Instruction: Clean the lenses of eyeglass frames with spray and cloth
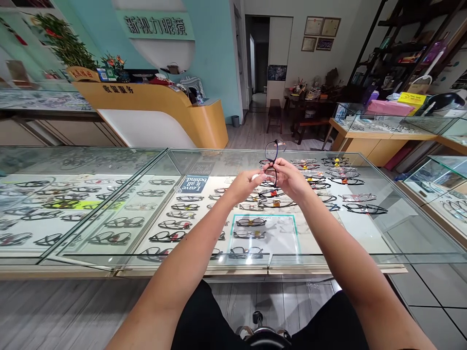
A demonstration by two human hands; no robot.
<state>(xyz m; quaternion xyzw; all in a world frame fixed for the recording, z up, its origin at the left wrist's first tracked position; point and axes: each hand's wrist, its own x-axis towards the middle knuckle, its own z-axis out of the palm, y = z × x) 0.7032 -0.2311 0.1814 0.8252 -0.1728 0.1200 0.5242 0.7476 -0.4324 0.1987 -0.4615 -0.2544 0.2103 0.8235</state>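
1. The glasses (pixel 272 163) are dark-framed and held upright above the glass counter (pixel 365 228), one lens on top and the other down between the fingers, so the frame stands on end
2. The left hand (pixel 245 184) is closed on the lower part of the frame from the left, and something small and white shows at its fingertips; it may be a cloth or a tag, too small to tell
3. The right hand (pixel 290 177) is closed on the same lower part from the right, fingers curled round it
4. How far along, as a judgement: the frame is out of the case and in both hands, being handled at its lower lens or bridge; it is not set back among the others, and whether the work on it is near its end cannot be told
5. Under the glass lie rows of frames (pixel 168 236), several with coloured tags, and three pairs on a teal-edged mat (pixel 263 233)
6. A blue card (pixel 194 183) in the case, seen upside down, reads "Leave it all behind"
7. The orange desk (pixel 146 97) behind bears Chinese characters, seemingly 收银服务
8. The wall sign (pixel 155 25) above it reads, as far as I can tell, 新视力眼镜
9. Framed certificates (pixel 321 33) hang on the far wall; their writing is too small to read
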